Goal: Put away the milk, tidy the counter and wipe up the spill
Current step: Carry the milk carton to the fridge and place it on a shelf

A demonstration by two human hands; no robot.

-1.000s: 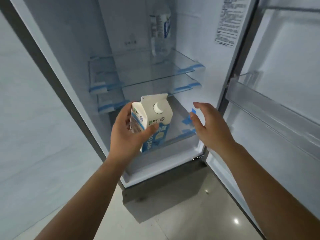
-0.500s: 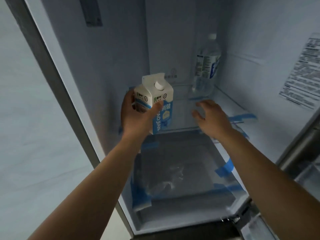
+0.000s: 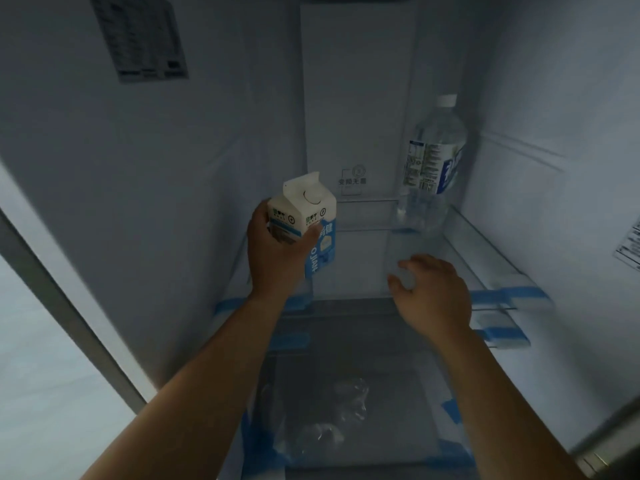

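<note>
I look into an open fridge. My left hand [image 3: 277,258] grips a white and blue milk carton [image 3: 311,216] with a round white cap, held upright over the left part of the glass shelf [image 3: 485,258]. Whether the carton's base touches the shelf I cannot tell. My right hand [image 3: 433,292] hovers over the shelf's front edge to the right of the carton, fingers apart, holding nothing.
A large clear water bottle [image 3: 433,168] with a blue label stands at the back right of the same shelf. Lower glass shelves [image 3: 346,393] with blue tape strips lie below. Printed stickers are on the left wall [image 3: 138,36] and right wall [image 3: 630,247].
The view has moved closer into the fridge and tilted up. My left hand has carried the carton further in over the upper shelf. My right hand stays open near the shelf's front.
</note>
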